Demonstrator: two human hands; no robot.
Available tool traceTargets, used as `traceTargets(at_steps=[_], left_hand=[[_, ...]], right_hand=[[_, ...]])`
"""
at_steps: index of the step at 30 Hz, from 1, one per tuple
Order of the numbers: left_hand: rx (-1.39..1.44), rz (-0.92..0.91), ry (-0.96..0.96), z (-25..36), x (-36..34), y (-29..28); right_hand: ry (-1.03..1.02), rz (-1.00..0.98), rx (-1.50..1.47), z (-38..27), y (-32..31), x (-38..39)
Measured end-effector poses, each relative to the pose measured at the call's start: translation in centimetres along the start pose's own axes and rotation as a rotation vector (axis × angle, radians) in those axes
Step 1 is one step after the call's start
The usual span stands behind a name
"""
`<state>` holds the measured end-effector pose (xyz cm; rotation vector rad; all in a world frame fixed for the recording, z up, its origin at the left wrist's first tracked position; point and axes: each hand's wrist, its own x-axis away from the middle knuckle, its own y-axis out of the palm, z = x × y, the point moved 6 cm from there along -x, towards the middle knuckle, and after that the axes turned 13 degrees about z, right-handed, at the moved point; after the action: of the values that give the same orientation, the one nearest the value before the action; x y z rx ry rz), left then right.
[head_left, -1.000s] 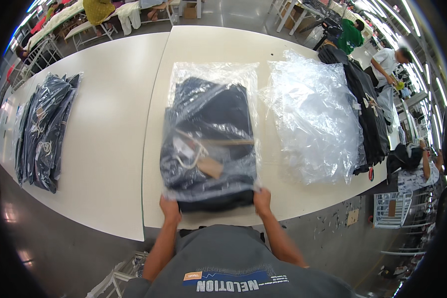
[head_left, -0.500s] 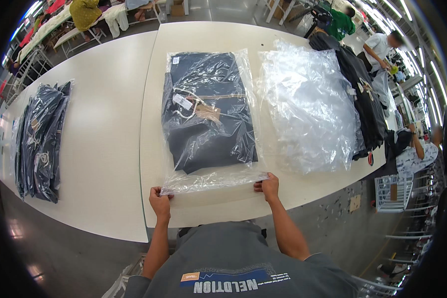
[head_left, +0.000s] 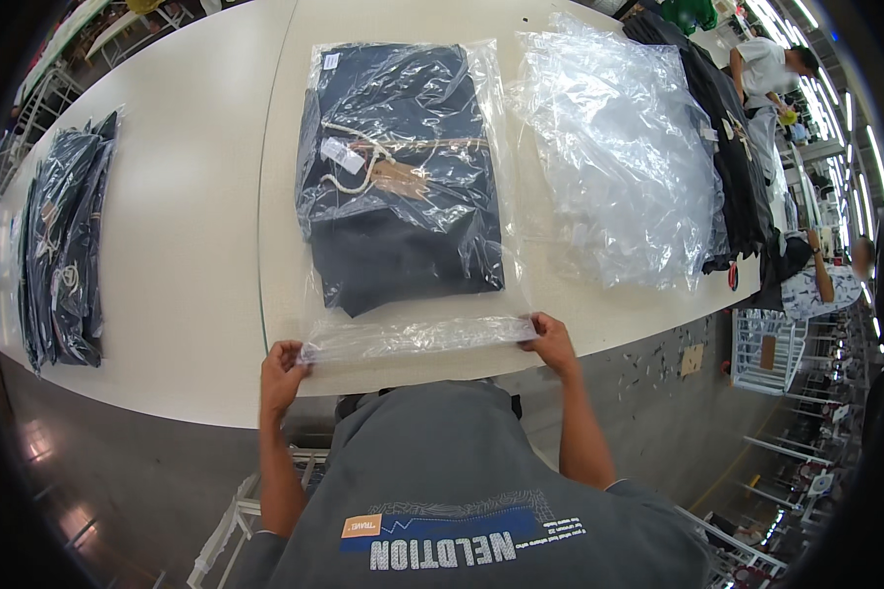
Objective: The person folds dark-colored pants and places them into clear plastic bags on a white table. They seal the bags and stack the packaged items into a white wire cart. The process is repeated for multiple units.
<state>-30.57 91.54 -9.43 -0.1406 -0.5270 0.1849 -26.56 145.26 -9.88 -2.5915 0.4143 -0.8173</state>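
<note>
A dark navy folded garment [head_left: 403, 250] lies in a clear plastic bag [head_left: 417, 340] on the table in front of me. Through the film I see a pale cord [head_left: 336, 185], a brown tag [head_left: 400, 179] and a white tag [head_left: 342, 154]. My left hand [head_left: 281, 375] is closed on the near left corner of the bag's loose end, thumb against fingers. At the near right corner my right hand [head_left: 552, 346] pinches the same edge. Between my hands the film stretches across, creased, short of the garment's lower edge.
A stack of clear plastic bags [head_left: 619, 147] lies to the right, beside a pile of dark garments [head_left: 722, 147]. Bagged dark garments [head_left: 64, 245] stand at the far left of the pale table [head_left: 187, 216]. People work farther right, near a white cart [head_left: 768, 351].
My hands have moved farther apart, and the bag's near end is spread wider and flatter between them. The whole view has shifted, so the table sits higher in it.
</note>
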Motion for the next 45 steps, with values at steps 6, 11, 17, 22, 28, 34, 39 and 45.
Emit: traceTargets(at_steps=[6, 11, 17, 22, 28, 34, 39, 45], left_hand=[[-0.186, 0.199, 0.173, 7.7, -4.9, 0.6], [-0.585, 0.281, 0.181, 9.7, -8.7, 8.0], [-0.483, 0.072, -0.029, 5.7, -9.7, 6.6], [-0.191, 0.034, -0.049, 5.8, -7.1, 7.5], [-0.152, -0.068, -0.272, 5.3, -5.2, 9.2], [-0.289, -0.196, -0.24, 5.9, -5.0, 10.2], [-1.233, -0.258, 0.162, 12.9, -6.5, 11.2], [-1.143, -0.384, 1.174, 29.5, -10.1, 33.6]], right_hand=[[0.001, -0.026, -0.117, -3.3, -2.7, -3.2], [-0.098, 0.204, 0.032, -8.4, 4.5, -6.3], [0.17, -0.038, -0.162, -5.6, 6.1, -6.6], [0.229, -0.031, -0.325, -6.1, 5.8, -5.3], [0.23, -0.041, -0.337, -6.6, 4.9, -5.1], [0.148, 0.012, -0.317, -7.5, 2.6, -6.2], [0.238, -0.007, -0.129, -8.5, -1.7, -5.1], [0.178, -0.029, -0.164, -3.2, -3.9, -4.5]])
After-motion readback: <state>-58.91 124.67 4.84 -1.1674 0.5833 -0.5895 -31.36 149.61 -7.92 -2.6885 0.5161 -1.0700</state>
